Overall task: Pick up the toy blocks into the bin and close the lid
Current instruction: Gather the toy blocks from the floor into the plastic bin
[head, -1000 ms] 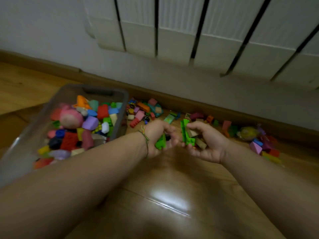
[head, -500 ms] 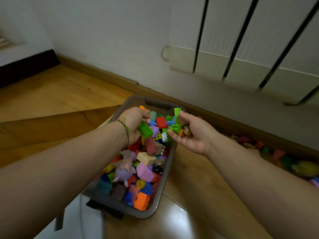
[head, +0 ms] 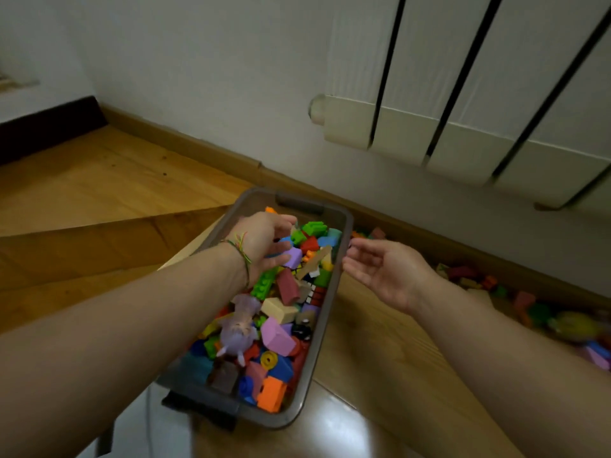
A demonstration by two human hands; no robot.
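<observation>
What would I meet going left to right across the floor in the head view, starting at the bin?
Bin with the left hand over its blocks → open right hand beside the bin → loose blocks along the baseboard → yellowish toy.

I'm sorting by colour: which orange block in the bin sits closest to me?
The big orange block at the bin's near corner; the other orange bits lie farther back.

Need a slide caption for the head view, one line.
Both hands, left hand and right hand, open empty over the block-filled bin; more toy blocks remain along the baseboard.
</observation>
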